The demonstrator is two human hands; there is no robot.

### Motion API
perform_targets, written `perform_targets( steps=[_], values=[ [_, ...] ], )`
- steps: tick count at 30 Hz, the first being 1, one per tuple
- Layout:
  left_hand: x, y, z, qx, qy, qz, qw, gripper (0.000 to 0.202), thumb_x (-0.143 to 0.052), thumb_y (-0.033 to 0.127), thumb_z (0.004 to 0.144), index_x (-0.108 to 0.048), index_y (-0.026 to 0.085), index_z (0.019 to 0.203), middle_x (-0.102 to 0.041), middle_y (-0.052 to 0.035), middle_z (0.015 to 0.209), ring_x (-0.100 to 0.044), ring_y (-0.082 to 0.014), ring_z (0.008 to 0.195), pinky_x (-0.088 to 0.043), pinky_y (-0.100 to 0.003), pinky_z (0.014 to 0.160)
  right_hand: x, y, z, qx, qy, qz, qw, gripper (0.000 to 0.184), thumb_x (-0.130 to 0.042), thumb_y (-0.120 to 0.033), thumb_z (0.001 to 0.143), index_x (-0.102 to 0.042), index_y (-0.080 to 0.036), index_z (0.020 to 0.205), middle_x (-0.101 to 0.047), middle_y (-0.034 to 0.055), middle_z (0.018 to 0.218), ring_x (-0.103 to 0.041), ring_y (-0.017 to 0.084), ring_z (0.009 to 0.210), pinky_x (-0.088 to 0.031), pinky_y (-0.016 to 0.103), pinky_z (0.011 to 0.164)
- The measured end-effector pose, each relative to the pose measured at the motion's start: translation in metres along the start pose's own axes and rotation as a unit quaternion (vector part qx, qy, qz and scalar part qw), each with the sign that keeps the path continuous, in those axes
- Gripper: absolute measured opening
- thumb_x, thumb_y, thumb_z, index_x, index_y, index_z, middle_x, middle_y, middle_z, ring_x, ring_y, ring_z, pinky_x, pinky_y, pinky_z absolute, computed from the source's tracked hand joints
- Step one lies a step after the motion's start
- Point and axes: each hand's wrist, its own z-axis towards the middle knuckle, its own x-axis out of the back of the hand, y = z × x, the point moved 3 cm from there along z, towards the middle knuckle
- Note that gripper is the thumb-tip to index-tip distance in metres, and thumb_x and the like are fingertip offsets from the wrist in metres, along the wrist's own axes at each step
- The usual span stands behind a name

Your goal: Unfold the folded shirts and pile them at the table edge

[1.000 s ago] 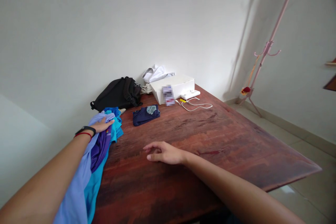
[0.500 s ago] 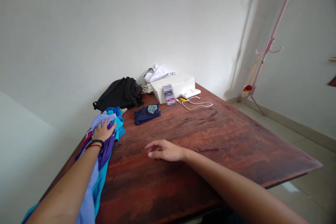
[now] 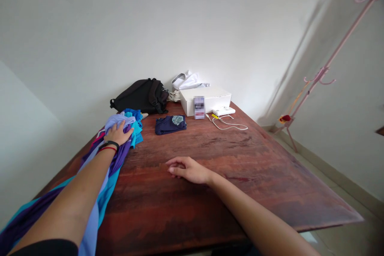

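**Left hand on a heap of clothes, right hand empty on a wooden table.**

The open left hand [image 3: 118, 134] lies flat on the heap of blue and purple clothes [image 3: 135, 128], which spills over the table's edge, without clearly gripping it. The right hand [image 3: 187, 170] rests loosely curled on the reddish-brown table [image 3: 210, 204], holding nothing. Beyond the left hand sit a black backpack [image 3: 141, 97] and a folded navy garment [image 3: 170, 125]. Farther ahead of the right hand stands a closed white box [image 3: 207, 100], its contents hidden, beside a white charger [image 3: 223, 111] with its cable [image 3: 231, 127]. A pink coat rack [image 3: 321, 74] stands on the floor to the right.
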Motion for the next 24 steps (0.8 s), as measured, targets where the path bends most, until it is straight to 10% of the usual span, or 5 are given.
perform_targets(
  steps=[24],
  values=[
    [0.002, 0.005, -0.0078, -0.01, 0.03, -0.003, 0.999, 0.079, -0.04, 0.071, 0.09, -0.033, 0.025, 0.154, -0.037, -0.0184, 0.152, -0.043, -0.0434, 0.129, -0.038, -0.064, 0.1, 0.0018, 0.0081, 0.0018, -0.004, 0.001, 0.01, 1.0, 0.059, -0.073, -0.057, 0.08, -0.066, -0.015, 0.121, -0.07, 0.0064, 0.095, -0.064, 0.013, 0.077, -0.05, 0.029, 0.077]
  ],
)
